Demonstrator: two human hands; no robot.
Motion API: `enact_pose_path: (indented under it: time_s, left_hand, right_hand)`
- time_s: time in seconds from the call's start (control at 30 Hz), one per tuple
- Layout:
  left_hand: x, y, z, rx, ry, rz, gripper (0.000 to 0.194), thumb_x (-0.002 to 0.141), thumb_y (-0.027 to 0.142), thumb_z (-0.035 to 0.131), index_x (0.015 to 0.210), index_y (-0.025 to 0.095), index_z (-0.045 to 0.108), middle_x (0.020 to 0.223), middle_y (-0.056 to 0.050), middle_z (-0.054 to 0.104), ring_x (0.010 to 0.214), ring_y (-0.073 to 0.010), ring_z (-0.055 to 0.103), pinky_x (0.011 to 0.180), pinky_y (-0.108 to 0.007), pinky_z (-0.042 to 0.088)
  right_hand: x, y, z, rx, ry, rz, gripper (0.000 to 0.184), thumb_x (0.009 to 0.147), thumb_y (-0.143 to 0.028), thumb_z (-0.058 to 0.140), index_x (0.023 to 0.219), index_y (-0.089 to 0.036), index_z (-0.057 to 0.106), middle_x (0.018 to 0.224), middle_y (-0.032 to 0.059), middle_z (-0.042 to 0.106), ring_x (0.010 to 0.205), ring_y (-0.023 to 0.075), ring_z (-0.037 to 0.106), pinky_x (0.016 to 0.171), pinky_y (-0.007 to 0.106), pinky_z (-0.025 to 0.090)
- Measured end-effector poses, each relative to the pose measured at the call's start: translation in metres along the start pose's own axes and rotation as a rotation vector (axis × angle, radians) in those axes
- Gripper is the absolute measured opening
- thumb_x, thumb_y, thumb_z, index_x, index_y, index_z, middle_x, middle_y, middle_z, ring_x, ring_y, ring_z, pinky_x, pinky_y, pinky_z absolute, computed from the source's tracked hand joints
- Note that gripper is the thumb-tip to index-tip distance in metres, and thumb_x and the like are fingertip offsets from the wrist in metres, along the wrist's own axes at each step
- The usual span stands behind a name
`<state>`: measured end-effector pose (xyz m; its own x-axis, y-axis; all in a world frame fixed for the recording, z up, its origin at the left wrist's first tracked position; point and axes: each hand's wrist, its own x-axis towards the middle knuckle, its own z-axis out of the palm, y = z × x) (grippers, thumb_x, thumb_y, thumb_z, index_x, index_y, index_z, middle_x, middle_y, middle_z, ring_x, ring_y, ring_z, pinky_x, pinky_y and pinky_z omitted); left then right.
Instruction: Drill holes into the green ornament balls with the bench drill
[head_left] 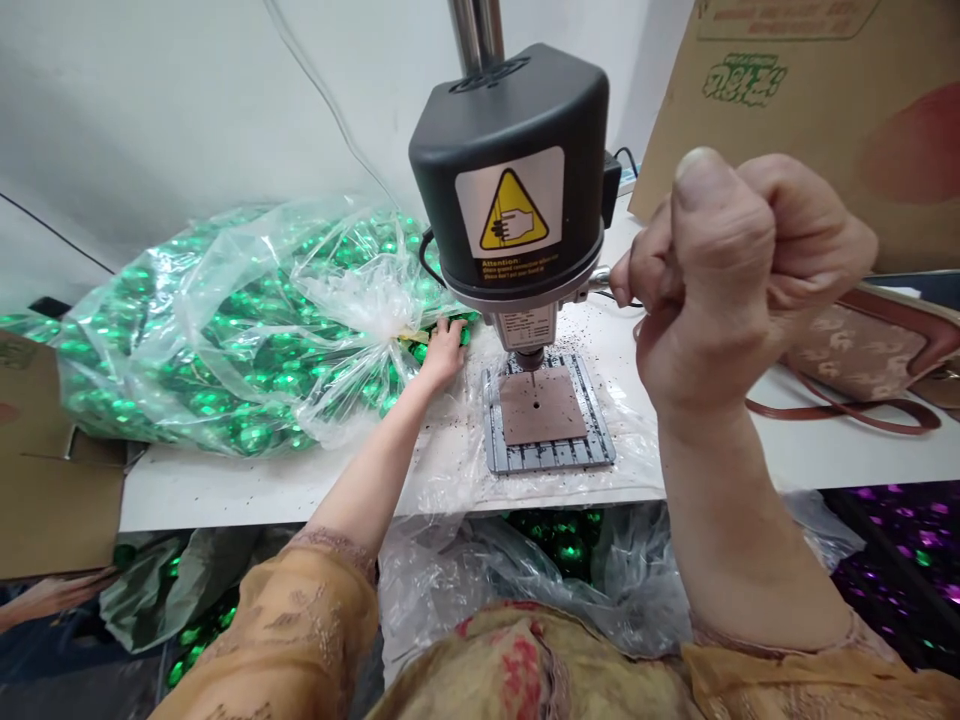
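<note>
My left hand reaches to the mouth of a clear plastic bag full of shiny green balls. Its fingers lie slightly apart over the balls there, and their undersides are hidden. Raised at the right, my right hand is closed around the feed lever of a black bench drill press; most of the lever is covered by the fist. Under the chuck, a brown square board with a small dark hole rests on the grey slotted base plate. No ball sits on the board.
Dark shavings dot the white table. Cardboard boxes stand at right and left. A patterned bag with a brown strap lies at right. Another person's hand shows at lower left. Purple balls are below the table.
</note>
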<state>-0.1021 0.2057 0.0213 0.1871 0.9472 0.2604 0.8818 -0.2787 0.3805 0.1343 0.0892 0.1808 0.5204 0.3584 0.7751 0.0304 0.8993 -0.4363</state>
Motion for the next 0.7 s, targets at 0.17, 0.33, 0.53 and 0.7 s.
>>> enact_pose_path:
  time_s: [0.17, 0.33, 0.53, 0.7]
  left_hand:
    - [-0.016, 0.008, -0.008, -0.453, 0.02, -0.014, 0.042, 0.081, 0.03, 0.071, 0.12, 0.017, 0.059, 0.116, -0.012, 0.064, 0.109, -0.0256, 0.062, 0.098, -0.04, 0.05]
    - [-0.053, 0.035, -0.011, -0.907, -0.092, -0.051, 0.052, 0.081, 0.052, 0.074, 0.117, 0.019, 0.06, 0.108, -0.009, 0.07, 0.098, -0.0197, 0.067, 0.086, -0.033, 0.054]
    - [-0.081, 0.055, -0.002, -0.906, -0.215, -0.003, 0.056, 0.079, 0.049, 0.078, 0.123, 0.02, 0.063, 0.117, -0.01, 0.071, 0.102, -0.0217, 0.068, 0.088, -0.035, 0.055]
    - [-0.085, 0.066, -0.001, -0.803, -0.228, 0.046, 0.051, 0.081, 0.043, 0.077, 0.125, 0.02, 0.064, 0.119, -0.01, 0.071, 0.099, -0.0203, 0.067, 0.086, -0.033, 0.054]
  right_hand:
    - [0.0, 0.001, -0.003, 0.053, -0.054, 0.014, 0.048, 0.088, -0.018, 0.06, 0.056, -0.02, 0.024, 0.051, -0.0058, 0.023, 0.042, 0.0052, 0.033, 0.044, 0.026, 0.025]
    - [-0.002, -0.001, -0.005, 0.004, -0.064, 0.038, 0.05, 0.091, -0.023, 0.059, 0.058, -0.02, 0.022, 0.052, -0.0053, 0.023, 0.044, 0.0039, 0.035, 0.045, 0.024, 0.028]
    - [-0.004, -0.007, -0.003, -0.038, -0.059, 0.06, 0.048, 0.092, -0.02, 0.055, 0.059, -0.02, 0.021, 0.056, -0.005, 0.02, 0.046, 0.0022, 0.036, 0.049, 0.021, 0.029]
    - [-0.003, -0.006, -0.003, -0.037, -0.07, 0.056, 0.048, 0.091, -0.019, 0.055, 0.058, -0.02, 0.02, 0.055, -0.0053, 0.019, 0.046, 0.002, 0.037, 0.049, 0.021, 0.029]
